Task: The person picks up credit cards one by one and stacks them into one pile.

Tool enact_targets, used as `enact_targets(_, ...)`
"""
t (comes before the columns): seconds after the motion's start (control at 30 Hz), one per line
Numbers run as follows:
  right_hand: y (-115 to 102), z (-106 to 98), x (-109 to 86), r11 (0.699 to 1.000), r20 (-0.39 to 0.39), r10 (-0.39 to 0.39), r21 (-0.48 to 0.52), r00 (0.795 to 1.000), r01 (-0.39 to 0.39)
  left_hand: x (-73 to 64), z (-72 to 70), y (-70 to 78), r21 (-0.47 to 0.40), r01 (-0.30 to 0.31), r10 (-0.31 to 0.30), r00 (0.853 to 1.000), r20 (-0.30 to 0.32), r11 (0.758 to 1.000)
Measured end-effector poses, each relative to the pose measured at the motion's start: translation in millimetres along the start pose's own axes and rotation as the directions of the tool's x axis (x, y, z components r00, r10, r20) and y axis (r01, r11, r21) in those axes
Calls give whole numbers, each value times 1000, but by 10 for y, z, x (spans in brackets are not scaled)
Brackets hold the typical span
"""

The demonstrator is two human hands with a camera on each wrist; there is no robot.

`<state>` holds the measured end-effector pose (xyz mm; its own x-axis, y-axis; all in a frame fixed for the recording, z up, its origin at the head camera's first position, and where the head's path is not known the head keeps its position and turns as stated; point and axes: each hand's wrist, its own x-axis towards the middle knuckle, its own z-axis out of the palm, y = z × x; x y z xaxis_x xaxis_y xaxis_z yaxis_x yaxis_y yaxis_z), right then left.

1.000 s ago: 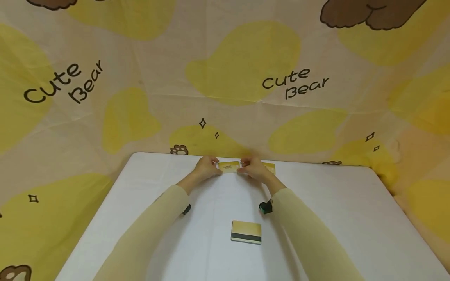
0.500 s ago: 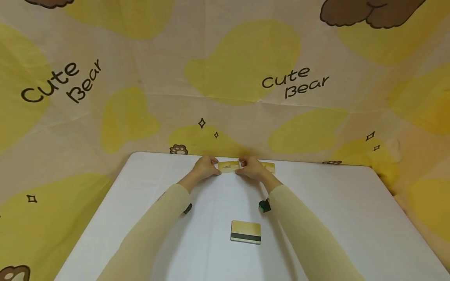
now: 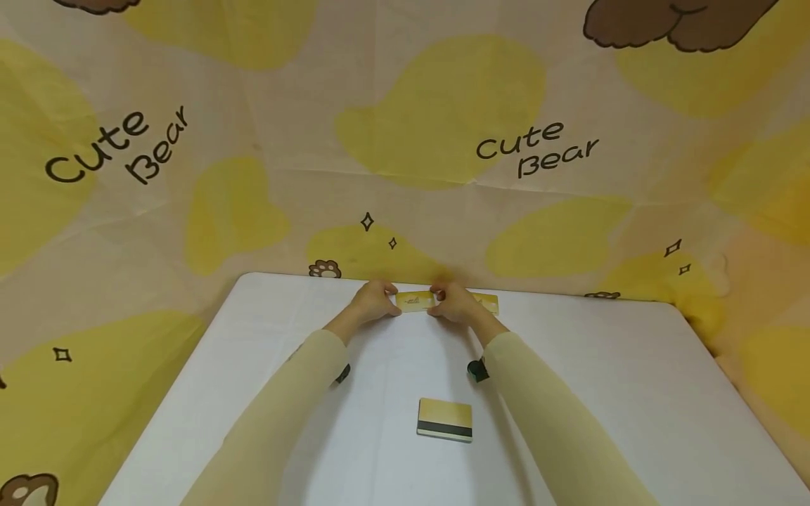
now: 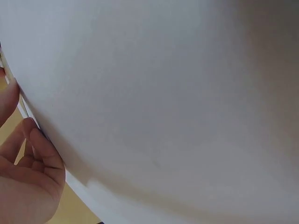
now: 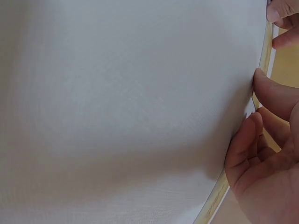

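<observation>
A gold card [image 3: 415,301] lies at the table's far edge, printed face up. My left hand [image 3: 375,301] holds its left end, thumb at the near corner and fingers at the far side. At the right end, my right hand [image 3: 458,304] grips the card in the same way. Only a thin sliver of the card [image 5: 267,51] shows in the right wrist view, beside my right thumb. Just past my right hand lies a second gold card [image 3: 489,303], partly covered by that hand.
A stack of gold cards [image 3: 445,419] with a dark stripe on top lies nearer me on the white table [image 3: 569,393]. Behind the table's far edge hangs a yellow bear-print cloth [image 3: 405,140]. Dark wrist devices [image 3: 478,370] show under the sleeves.
Both hands stay at the ends of the card, with only tiny finger shifts. The head view has drifted slightly. The stack and the second card have not moved.
</observation>
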<state>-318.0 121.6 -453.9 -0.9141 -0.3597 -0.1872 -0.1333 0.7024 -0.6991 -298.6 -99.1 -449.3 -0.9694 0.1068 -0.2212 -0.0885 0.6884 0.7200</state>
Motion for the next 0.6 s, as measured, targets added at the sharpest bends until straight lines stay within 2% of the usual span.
enact_targets(0.37, -3, 18, 26, 998, -21, 3, -59, 1000, -4, -15, 2, 9, 11, -8, 8, 1000, 7, 1000)
enact_targets(0.6, -21, 38, 25, 999, -51, -4, -34, 999, 2, -1, 32, 9, -7, 0, 0, 1000, -18, 1000)
